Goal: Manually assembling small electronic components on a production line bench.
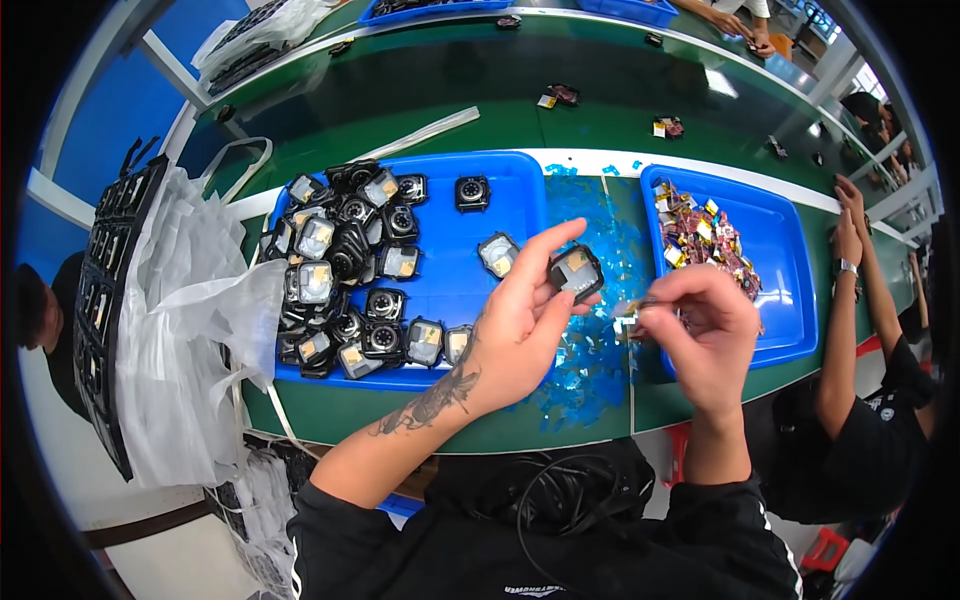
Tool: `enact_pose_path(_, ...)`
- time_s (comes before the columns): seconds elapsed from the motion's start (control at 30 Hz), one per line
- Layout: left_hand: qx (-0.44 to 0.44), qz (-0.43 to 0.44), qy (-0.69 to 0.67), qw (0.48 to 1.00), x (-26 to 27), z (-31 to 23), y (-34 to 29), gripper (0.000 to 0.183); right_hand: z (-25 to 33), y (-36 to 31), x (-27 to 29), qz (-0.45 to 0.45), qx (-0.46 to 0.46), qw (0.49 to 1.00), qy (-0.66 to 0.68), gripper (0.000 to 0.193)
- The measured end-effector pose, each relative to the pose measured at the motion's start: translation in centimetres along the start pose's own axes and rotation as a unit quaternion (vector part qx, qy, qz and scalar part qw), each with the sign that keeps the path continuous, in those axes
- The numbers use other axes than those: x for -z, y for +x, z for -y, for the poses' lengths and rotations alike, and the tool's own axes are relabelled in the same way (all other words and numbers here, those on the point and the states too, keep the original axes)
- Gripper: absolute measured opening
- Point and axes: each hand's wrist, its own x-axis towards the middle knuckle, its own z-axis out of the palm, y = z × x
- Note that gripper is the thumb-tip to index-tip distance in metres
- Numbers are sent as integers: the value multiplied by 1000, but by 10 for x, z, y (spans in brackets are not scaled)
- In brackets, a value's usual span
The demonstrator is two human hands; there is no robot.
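My left hand [520, 325] grips a black square watch case [577, 272], its open side with a grey and tan inside facing up. To its right, my right hand [708, 335] is closed in a pinch. A small, blurred, yellowish piece shows by its fingertips, too unclear to name. Left of my hands, a blue tray [515, 170] holds a heap of similar watch cases [345, 265], some face up, some showing their insides. To the right, a second blue tray [790, 280] holds a pile of small parts with yellow and white labels [702, 230].
Bits of shiny blue film [590, 370] litter the green table [450, 437] between the trays. White plastic sheeting [185, 330] and a black rack [115, 300] stand at left. A green belt [420, 75] beyond carries scattered parts. A co-worker's arms [850, 270] are at right.
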Motion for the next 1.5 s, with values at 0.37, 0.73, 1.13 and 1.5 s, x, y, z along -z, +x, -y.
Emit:
enact_pose_path(0.37, 31, 31, 54, 998, 4, 3, -3, 52, -4, 9, -24, 45, 74, 967, -240, 14)
enact_pose_path(0.73, 9, 48, 109, 993, 4, 3, -4, 51, -9, 9, -29, 22, 64, 972, -223, 11)
enact_pose_path(1.13, -6, 48, 120, 992, 2, 7, -6, 51, -1, 9, -26, 41, 33, 968, -247, 8)
enact_pose_path(1.5, 29, 69, 159, 984, 1, 3, -6, 49, 3, 11, -19, 33, 62, 933, -353, 26)
